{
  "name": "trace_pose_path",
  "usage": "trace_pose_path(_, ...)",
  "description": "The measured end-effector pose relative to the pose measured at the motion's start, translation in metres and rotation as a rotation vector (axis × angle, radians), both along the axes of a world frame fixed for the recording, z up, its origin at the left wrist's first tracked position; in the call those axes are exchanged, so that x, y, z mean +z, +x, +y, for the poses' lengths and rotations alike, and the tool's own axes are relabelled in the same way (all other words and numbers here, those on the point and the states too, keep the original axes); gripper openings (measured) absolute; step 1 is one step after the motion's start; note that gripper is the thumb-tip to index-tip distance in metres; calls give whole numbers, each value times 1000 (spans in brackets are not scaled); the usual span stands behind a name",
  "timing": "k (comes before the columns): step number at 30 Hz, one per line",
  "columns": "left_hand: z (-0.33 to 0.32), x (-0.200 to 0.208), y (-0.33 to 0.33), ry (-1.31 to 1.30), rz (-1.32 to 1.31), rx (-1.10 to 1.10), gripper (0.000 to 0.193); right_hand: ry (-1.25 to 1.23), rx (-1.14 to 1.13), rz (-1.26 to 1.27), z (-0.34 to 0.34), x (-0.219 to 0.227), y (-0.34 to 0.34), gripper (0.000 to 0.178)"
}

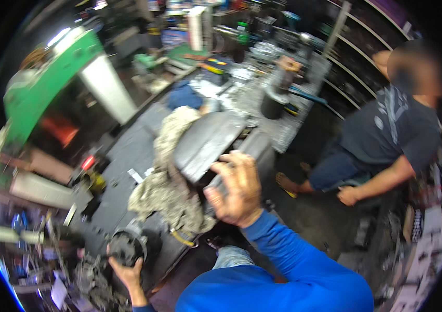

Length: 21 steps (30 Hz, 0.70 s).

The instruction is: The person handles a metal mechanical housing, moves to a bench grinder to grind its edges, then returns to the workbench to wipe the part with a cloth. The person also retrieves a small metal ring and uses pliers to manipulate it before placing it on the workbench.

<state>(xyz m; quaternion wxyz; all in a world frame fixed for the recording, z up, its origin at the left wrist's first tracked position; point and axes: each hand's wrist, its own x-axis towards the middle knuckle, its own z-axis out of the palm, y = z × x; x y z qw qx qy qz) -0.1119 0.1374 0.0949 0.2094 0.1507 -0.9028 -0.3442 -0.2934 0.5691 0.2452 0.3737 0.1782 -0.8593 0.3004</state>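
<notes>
My left hand (127, 273) is closed around a dark, round metal part (126, 247) at the near left edge of the bench. The part looks like a short cylinder with a recessed end; its kind cannot be made out. My right hand (237, 190) is in the middle, fingers bent and spread, thumb apart. It is over a grey metal block (254, 148) beside a wide, smooth grey metal plate (210, 143); whether it touches them is unclear from the blur. A crumpled, dirty beige cloth (166, 200) lies left of the plate.
A green machine frame (57, 86) stands far left. Tools, a dark cylinder (274, 104) and foil-like sheeting (296, 122) crowd the bench's far end. Another person (392, 135) in dark clothes stands right, near shelves (358, 47). Several metal parts (91, 275) lie near left.
</notes>
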Motion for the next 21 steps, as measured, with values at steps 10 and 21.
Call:
trace_pose_path(10,16,39,197,-21,87,139,74,-213,613,-227,-100,5,164,15)
trace_pose_path(21,44,-113,627,607,-985,609,87,869,1416,-427,-279,-60,378,27)
